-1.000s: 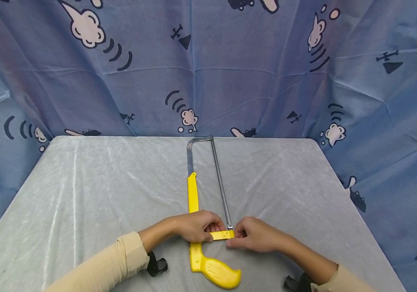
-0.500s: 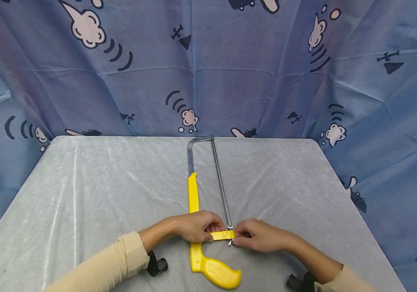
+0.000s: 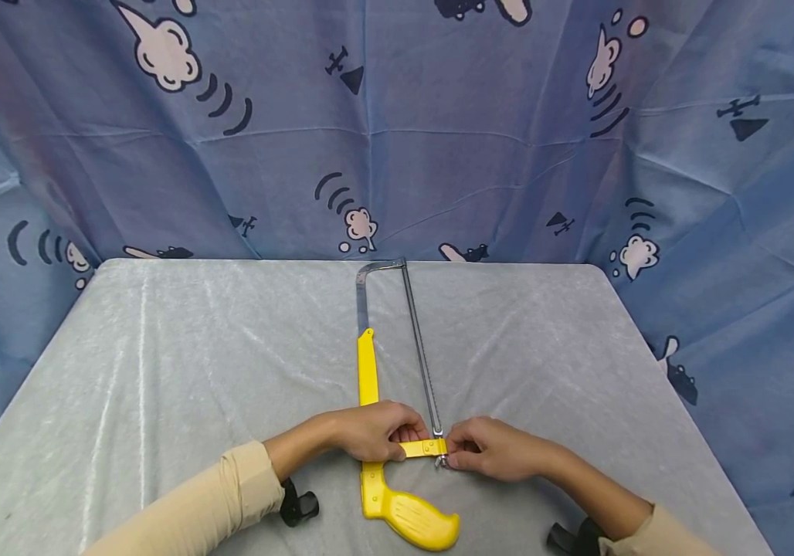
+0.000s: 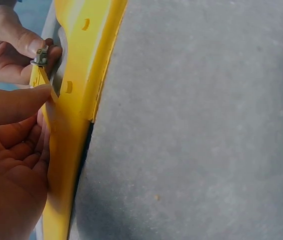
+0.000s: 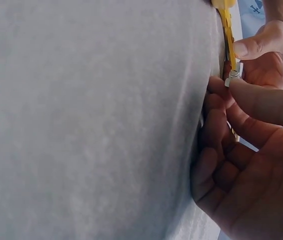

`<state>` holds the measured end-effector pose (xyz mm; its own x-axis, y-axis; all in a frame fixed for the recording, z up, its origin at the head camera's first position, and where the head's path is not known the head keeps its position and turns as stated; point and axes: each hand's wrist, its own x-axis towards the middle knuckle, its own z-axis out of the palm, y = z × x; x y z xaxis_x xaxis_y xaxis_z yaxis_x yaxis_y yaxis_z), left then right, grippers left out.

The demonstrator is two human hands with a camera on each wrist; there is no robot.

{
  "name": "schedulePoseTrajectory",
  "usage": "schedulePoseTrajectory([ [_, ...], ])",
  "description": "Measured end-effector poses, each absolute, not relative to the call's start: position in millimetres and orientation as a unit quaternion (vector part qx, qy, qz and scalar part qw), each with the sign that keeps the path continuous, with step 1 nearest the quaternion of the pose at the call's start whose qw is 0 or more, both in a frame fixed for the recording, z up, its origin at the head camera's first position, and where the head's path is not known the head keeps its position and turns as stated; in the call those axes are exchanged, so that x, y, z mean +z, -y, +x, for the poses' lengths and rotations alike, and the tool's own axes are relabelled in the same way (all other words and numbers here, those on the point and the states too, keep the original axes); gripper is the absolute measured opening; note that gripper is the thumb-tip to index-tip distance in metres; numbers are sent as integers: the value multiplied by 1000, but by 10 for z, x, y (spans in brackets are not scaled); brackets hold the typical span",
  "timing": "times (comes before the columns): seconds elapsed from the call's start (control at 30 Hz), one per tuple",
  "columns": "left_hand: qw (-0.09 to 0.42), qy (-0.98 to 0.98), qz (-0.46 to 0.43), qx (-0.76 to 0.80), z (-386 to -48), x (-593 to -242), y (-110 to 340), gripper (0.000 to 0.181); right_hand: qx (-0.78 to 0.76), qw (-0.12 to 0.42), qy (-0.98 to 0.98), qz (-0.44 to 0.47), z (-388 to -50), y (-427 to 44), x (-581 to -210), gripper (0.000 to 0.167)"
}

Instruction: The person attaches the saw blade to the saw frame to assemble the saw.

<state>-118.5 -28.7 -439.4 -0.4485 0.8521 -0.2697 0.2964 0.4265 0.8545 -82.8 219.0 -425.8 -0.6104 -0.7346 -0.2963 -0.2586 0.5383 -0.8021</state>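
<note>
A hacksaw (image 3: 367,367) with a yellow handle and grey metal bow lies on the cloth, its handle toward me. Its toothed blade (image 3: 422,347) runs along the right side, down to a short yellow crossbar (image 3: 422,448). My left hand (image 3: 372,431) pinches this crossbar between thumb and fingers. At the bar's outer end sits a small metal wing nut (image 3: 441,462), which the left wrist view shows beside my right thumb. My right hand (image 3: 497,449) pinches the wing nut with thumb and curled forefinger. In the right wrist view the thumb partly hides the nut (image 5: 234,75).
A pale grey cloth (image 3: 230,363) covers the table. Behind its far edge hangs a blue patterned curtain (image 3: 439,185). Black wrist camera mounts (image 3: 300,503) show below both forearms. The saw's bow reaches the table's far edge.
The right thumb has shifted slightly to the right, so the wing nut now shows below the crossbar. Since half a second ago the nut has turned a little. Left hand and saw stay still.
</note>
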Motion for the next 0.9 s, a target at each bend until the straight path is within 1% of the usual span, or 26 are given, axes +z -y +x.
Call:
schedulePoseTrajectory([
  [0.13, 364, -760, 380, 381, -1184, -4386, 289, 25, -373, 311, -819, -304, -825, -2179, -4265, 15],
  [0.37, 364, -761, 378, 381, -1188, -4382, 286, 25, -360, 266, -838, -312, -796, -2127, -4280, 20],
  [0.53, 362, -762, 381, 379, -1183, -4390, 285, 25, -343, 252, -854, -300, -777, -2106, -4301, 24],
  [0.63, 362, -760, 383, 380, -1177, -4383, 288, 26, -337, 249, -859, -293, -769, -2098, -4302, 25],
  [0.77, 361, -760, 384, 380, -1174, -4378, 289, 25, -338, 253, -860, -287, -773, -2099, -4292, 24],
  [0.9, 365, -759, 377, 384, -1173, -4378, 290, 25, -355, 285, -843, -285, -792, -2123, -4279, 19],
])
